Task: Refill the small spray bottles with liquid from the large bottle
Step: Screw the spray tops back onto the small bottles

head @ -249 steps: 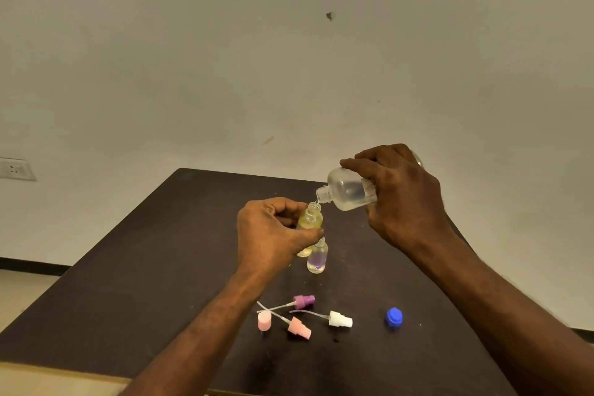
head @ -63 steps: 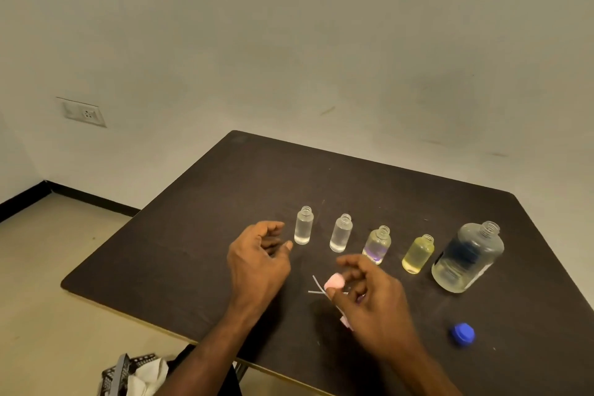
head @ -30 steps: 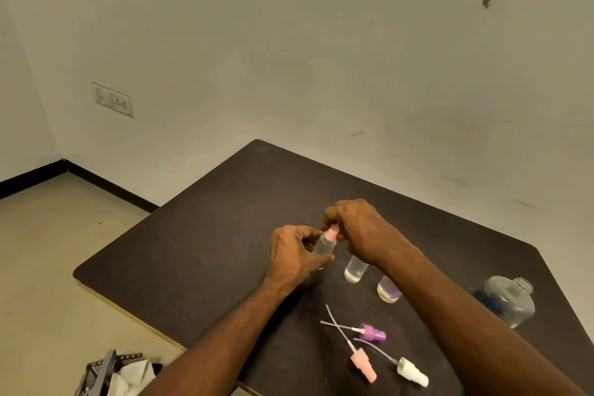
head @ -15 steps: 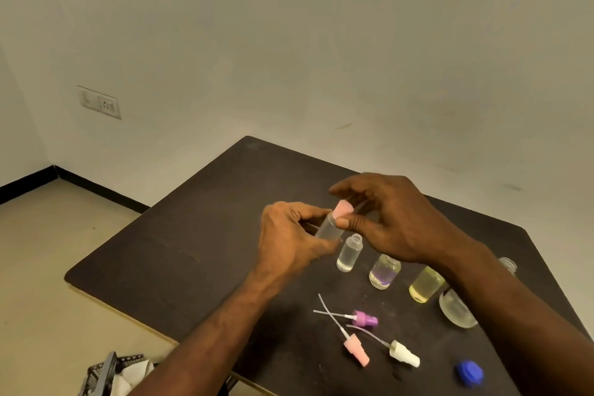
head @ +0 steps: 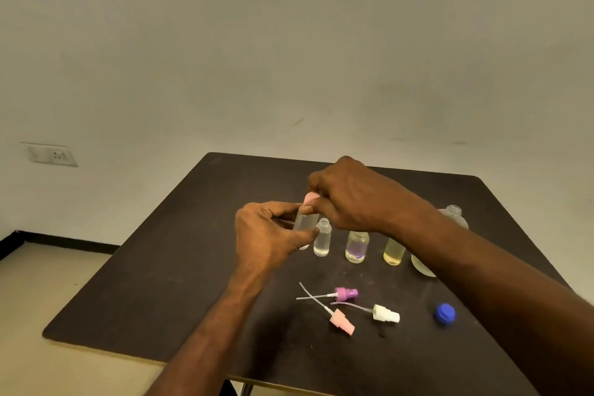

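Above the middle of the dark surface (head: pixel 154 283), the left hand (head: pixel 270 235) is closing its grip around a small clear bottle (head: pixel 303 222), thumb on the near side and fingers behind. The bottle is tilting slightly, its top leaning toward the right hand (head: pixel 347 199). The right hand is pinching a pink cap (head: pixel 310 198) seated on the bottle's neck; its grip is closed on the cap.

On the surface just right of the held bottle, three open bottles are standing upright in a row: a clear one (head: pixel 322 238), a purple-tinted one (head: pixel 356 246) and a yellow one (head: pixel 394 252). The large bottle (head: pixel 454 217) is standing at the right end of the row, uncapped. Nearer the person, three spray heads with dip tubes are lying loose: a purple head (head: pixel 345 293), a pink head (head: pixel 342 321) and a white head (head: pixel 385 313). The tubes of the purple and pink heads are crossing. A blue cap (head: pixel 445 313) is lying well right of them.

The surface is standing near a plain pale wall (head: pixel 289 58) carrying a socket (head: pixel 51 154) at the left. A dark skirting (head: pixel 64 239) is running along a light floor (head: pixel 38 299).

The right forearm is covering most of the large bottle, so its liquid level cannot be read. The lower part of the held bottle is hidden behind the left hand.
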